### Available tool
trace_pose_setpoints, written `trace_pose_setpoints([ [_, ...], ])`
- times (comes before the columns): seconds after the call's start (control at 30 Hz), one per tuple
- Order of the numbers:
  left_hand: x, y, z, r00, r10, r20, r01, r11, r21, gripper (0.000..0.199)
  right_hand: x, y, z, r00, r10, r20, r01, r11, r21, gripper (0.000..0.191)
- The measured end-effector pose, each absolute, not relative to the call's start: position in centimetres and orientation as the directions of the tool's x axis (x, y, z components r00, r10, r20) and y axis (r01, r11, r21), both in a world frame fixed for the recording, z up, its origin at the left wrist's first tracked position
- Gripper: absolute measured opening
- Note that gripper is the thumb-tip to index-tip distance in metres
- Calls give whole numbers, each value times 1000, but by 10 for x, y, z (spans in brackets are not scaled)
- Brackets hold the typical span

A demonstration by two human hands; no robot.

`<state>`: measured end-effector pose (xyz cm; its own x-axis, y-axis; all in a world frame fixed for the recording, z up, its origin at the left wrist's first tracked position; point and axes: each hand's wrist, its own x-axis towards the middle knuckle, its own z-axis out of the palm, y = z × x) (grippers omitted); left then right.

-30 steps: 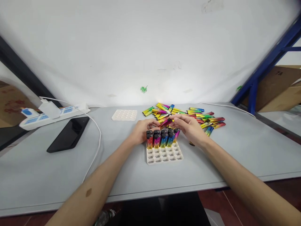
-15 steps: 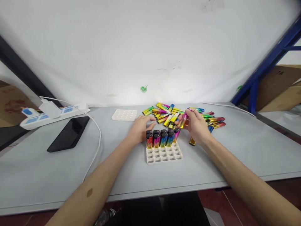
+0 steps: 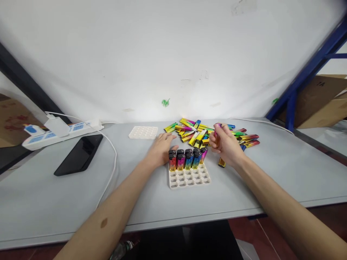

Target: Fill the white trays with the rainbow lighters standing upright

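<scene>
My right hand [image 3: 226,146] is closed around a shiny lighter [image 3: 217,134], purple at its upper end, held upright above the table's right-middle. The fingers cover much of it. My left hand [image 3: 160,148] rests at the back left corner of a white tray with slots [image 3: 189,180]. Its fingers are spread and loosely bent, with nothing seen in them; whether it touches the tray is hidden by the lighters. Several black-topped lighters [image 3: 189,160] in red, purple and blue fading to gold stand upright in the tray's back rows. The front rows show bare slots.
A pile of metallic lighters [image 3: 189,135] lies behind the tray and beside my right hand. A second white tray [image 3: 143,132] sits near the wall. On the left are a black phone [image 3: 79,154], a white cable [image 3: 115,159] and a power strip [image 3: 35,143].
My right hand has tipped the lighter from a slant to upright and drawn its fingers in around it. My left hand's thumb and fingers have shifted slightly beside the tray.
</scene>
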<state>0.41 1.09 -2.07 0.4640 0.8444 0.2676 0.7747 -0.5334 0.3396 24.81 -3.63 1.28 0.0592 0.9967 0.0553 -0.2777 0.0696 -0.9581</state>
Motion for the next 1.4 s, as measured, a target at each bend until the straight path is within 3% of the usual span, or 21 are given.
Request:
trace_pose_setpoints([
  [0.13, 6, 10, -20, 422, 887, 188, 813, -462, 354, 64, 248, -36, 13, 7, 999, -50, -252, -46, -966, 50],
  [0.27, 6, 10, -19, 408, 895, 179, 845, -444, 298, 66, 248, -37, 8, 21, 997, -80, -173, -76, -982, 48],
  [0.53, 6, 3, -8, 348, 895, 280, 905, -399, 148, 40, 249, -39, 6, -22, 999, -37, -135, -40, -990, 40],
  [0.77, 6, 5, -5, 294, 903, 314, 928, -348, 131, 15, 247, -40, 10, 31, 997, -67, -178, -60, -982, 54],
  [0.9, 6, 6, -4, 290, 912, 290, 931, -340, 136, 8, 247, -41, 10, -3, 999, -45, -147, -45, -988, 50],
  [1.1, 6, 7, -8, 261, 915, 308, 929, -325, 176, 24, 247, -43, 10, -24, 999, -33, -176, -36, -984, 45],
  [1.27, 6, 10, -10, 279, 916, 288, 942, -319, 102, 28, 248, -41, 10, -11, 999, 32, -177, 30, -984, 48],
  [1.4, 7, 8, -7, 271, 926, 262, 953, -297, 64, 31, 254, -40, 11, -22, 996, 91, -62, 89, -994, 42],
])
